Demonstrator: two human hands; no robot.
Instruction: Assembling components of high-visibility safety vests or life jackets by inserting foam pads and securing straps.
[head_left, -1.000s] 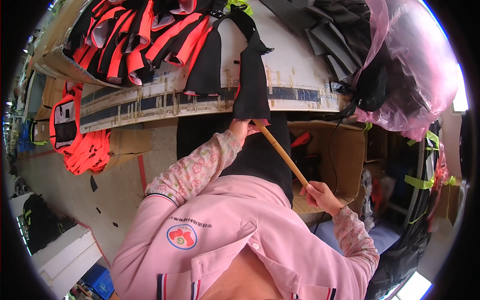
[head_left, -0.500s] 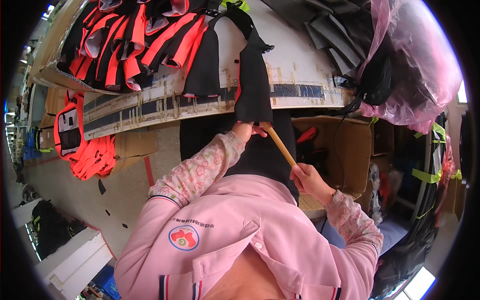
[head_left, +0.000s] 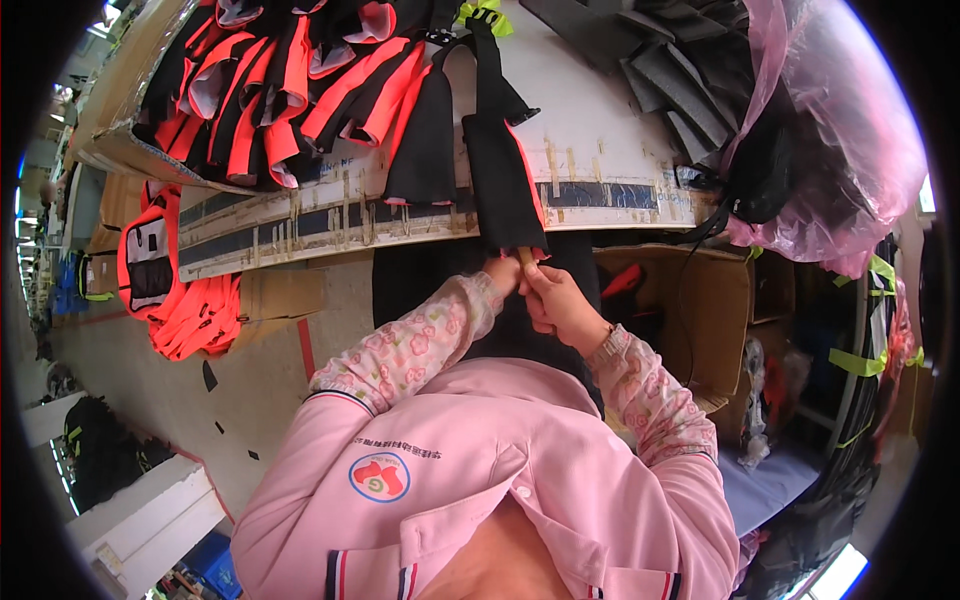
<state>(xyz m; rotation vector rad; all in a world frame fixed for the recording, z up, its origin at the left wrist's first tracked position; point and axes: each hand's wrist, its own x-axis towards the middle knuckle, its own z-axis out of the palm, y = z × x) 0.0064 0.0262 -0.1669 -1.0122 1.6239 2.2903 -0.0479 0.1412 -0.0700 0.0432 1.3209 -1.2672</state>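
A long black fabric piece with an orange edge hangs over the front edge of the white worktable. My left hand pinches its lower end. My right hand sits right beside it, closed around a wooden stick; only a short stub shows, the rest is inside the fabric. Both hands touch each other just below the table edge.
Several orange-and-black fabric pieces are stacked on the table at the left. Grey pads and a pink plastic bag lie at the right. An open cardboard box stands below; orange vests lie on the floor at the left.
My right hand has moved up and left along the stick to my left hand. The stick has slid almost fully into the black fabric piece.
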